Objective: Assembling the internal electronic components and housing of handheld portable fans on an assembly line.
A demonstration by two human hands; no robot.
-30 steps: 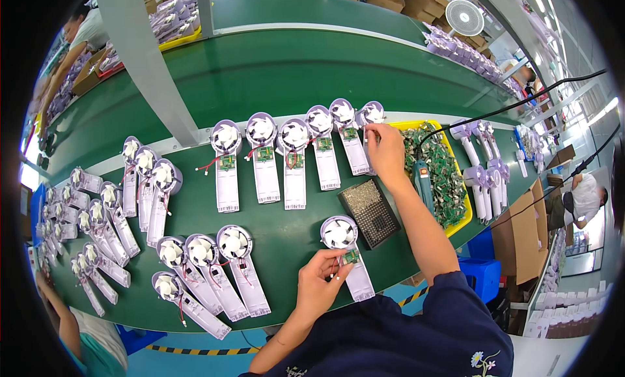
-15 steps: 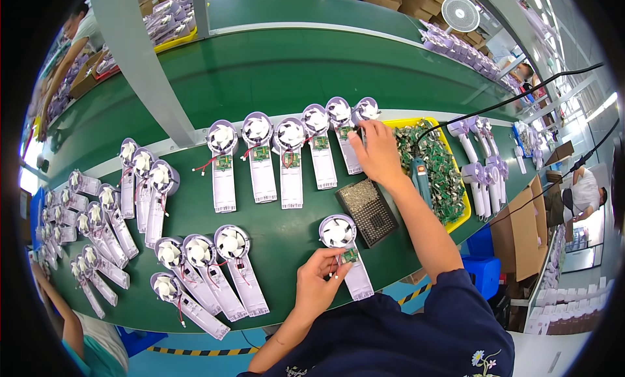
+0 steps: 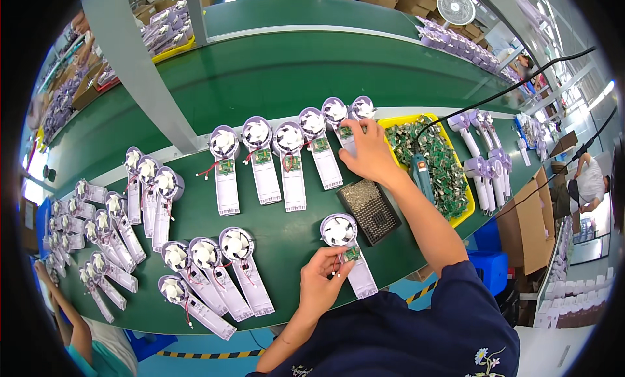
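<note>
My left hand (image 3: 320, 282) pinches a small green circuit board (image 3: 352, 254) between thumb and fingers, over the handle of a pale lilac handheld-fan housing (image 3: 362, 277) near the table's front edge. Thin red wires show by the fingertips. The housing's round head holds a white fan blade (image 3: 338, 231). Farther off, my right hand (image 3: 371, 152) reaches over another fan housing (image 3: 346, 141) in the back row, thumb and index finger apart. It covers that handle's lower part; whether the fingers touch it I cannot tell.
A yellow tray (image 3: 470, 211) of circuit boards holds a teal-handled corded tool (image 3: 422, 178). Beside it sits a black perforated box (image 3: 370, 211). Several fan housings (image 3: 224, 188) line the green table (image 3: 273, 230); more lie left. A co-worker's arm (image 3: 78, 325) shows at lower left.
My right hand has shifted slightly left, and its thumb and index finger have spread farther apart. My left hand keeps its pinch on the circuit board.
</note>
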